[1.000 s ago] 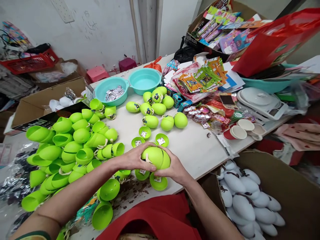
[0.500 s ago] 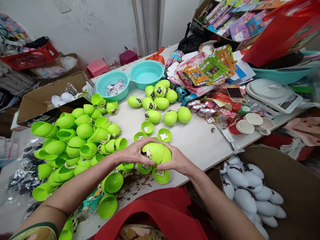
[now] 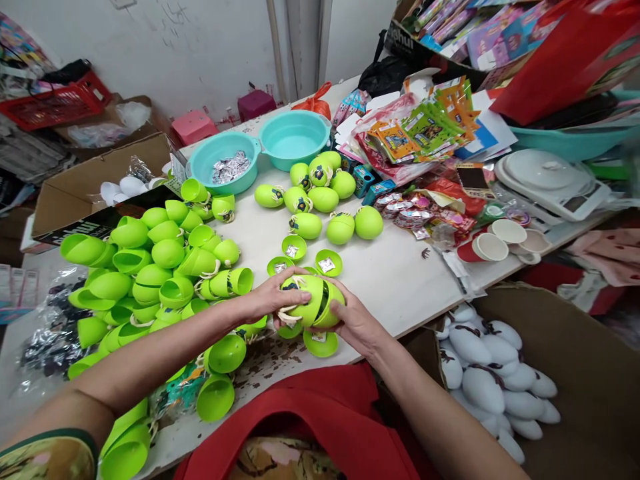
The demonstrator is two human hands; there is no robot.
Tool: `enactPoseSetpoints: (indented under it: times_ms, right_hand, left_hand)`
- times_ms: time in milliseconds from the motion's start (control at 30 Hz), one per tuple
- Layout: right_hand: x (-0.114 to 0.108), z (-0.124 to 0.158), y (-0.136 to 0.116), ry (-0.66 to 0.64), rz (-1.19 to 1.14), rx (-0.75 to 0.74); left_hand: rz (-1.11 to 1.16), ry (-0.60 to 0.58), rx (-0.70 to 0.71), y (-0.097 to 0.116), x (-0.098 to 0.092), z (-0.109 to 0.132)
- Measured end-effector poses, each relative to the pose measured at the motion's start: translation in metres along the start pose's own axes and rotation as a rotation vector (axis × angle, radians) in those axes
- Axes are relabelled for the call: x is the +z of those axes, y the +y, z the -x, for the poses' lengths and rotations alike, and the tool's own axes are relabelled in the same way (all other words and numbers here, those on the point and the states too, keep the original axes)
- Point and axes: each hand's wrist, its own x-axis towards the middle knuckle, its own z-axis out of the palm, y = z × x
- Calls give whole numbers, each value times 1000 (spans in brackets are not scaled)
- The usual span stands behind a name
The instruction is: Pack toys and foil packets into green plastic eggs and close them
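Both my hands are closed around a green plastic egg with cream claw-like pieces and a dark figure on its side. My left hand grips the larger part, thumb on top. My right hand holds the smaller end cap. Between the two parts a slanted gap shows something dark inside. Around the hands lie green half shells with silver packets, one shell below and another above. Beyond them sit several closed green eggs. A pile of open green shells lies to the left.
Two turquoise basins stand at the back; the left basin holds silver packets. A cardboard box of white eggs is at lower right. Paper cups, a white scale and colourful packets crowd the table's right side.
The egg has turned in my hands, and a dark gap now shows between its two parts. My left thumb has moved up onto the shell. The view has shifted slightly.
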Motion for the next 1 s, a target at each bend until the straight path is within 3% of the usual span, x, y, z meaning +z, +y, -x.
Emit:
enactPoseSetpoints:
  times_ms: [67, 300, 600, 1000]
  right_hand:
    - [0, 4, -4, -65, 10, 21]
    - [-8, 6, -8, -52, 51, -18]
    - [-14, 7, -1, -139, -7, 103]
    - [-24, 4, -1, -176, -26, 132]
  left_hand:
    - [34, 3, -24, 3, 6, 3]
    - [-121, 124, 71, 5, 9, 7]
    - [-545, 6, 333, 9, 2, 10]
    - [-566, -56, 369, 7, -3, 7]
